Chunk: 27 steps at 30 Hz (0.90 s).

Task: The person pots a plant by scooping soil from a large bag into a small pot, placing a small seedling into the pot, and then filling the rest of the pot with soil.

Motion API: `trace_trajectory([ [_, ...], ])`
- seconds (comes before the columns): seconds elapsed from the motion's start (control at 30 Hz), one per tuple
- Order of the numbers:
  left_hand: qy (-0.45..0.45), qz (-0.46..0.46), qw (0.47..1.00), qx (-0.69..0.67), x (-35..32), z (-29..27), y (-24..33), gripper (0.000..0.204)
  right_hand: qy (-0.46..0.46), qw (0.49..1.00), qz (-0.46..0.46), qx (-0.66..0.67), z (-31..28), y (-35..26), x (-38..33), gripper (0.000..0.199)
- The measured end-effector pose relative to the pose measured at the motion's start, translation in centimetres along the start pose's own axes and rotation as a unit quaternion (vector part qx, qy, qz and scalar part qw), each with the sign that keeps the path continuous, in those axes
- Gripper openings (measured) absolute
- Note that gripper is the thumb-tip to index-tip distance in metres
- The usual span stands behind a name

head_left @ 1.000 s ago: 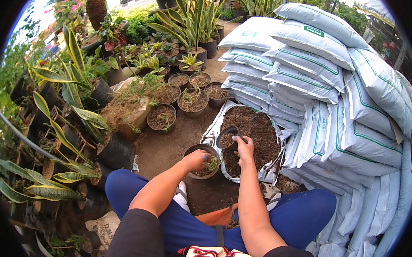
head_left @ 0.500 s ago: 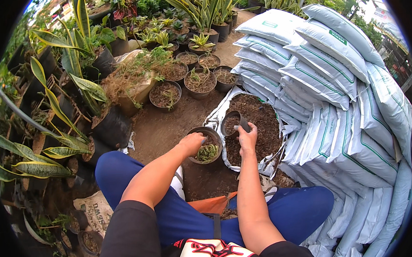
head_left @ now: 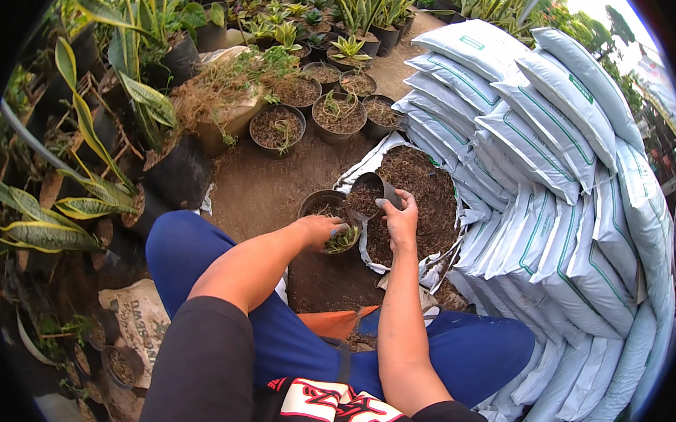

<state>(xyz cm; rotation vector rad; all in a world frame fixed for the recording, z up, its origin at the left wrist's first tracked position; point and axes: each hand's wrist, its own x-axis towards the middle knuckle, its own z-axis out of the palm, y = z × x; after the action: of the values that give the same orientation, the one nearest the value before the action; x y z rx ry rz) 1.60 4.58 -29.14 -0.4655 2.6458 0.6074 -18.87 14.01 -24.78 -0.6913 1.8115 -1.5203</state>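
My right hand (head_left: 399, 217) grips a small dark pot (head_left: 369, 196) by its side, thumb and fingers closed on its wall. The small pot is tilted, with brown soil mix in it, above the right side of a larger dark pot (head_left: 305, 203). My left hand (head_left: 322, 231) is in the mouth of that larger pot, fingers bent down and closed around green plant cuttings (head_left: 343, 240); its fingertips are partly hidden. Right beside the larger pot stands an opened white sack (head_left: 371, 161) filled with brown soil mix (head_left: 422, 186).
Stacked white sacks (head_left: 533, 155) rise at the right. Several potted plantings, among them a pot (head_left: 337, 139), stand ahead. Tall yellow-edged plants (head_left: 143, 101) line the left. My crossed legs (head_left: 287, 344) lie below, with orange material (head_left: 329, 324) between them.
The small pot has moved left and tilted over the larger pot, its soil now showing. My left hand has shifted lower over the cuttings. The whole view has moved slightly.
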Motion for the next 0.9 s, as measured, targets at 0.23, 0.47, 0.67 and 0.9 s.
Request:
trace_trajectory([
  [0.23,-0.032,0.019,0.999,0.014,1.4,-1.1,2.3,0.071,0.032,0.994,-0.027,-0.102,-1.7,2.1,1.2,0.066],
  [0.47,0.087,-0.036,0.995,-0.024,1.0,-0.8,0.0,0.023,0.012,0.972,-0.090,-0.215,-0.4,0.4,-0.3,0.067],
  [0.67,0.138,-0.121,0.980,-0.079,0.3,-1.1,-2.3,0.029,0.013,0.968,-0.095,-0.231,-0.3,0.3,-0.5,0.064],
  [0.9,0.205,-0.176,0.962,-0.039,-0.5,-1.6,-1.2,0.039,-0.007,0.967,-0.090,-0.237,-0.3,0.4,-0.4,0.062],
])
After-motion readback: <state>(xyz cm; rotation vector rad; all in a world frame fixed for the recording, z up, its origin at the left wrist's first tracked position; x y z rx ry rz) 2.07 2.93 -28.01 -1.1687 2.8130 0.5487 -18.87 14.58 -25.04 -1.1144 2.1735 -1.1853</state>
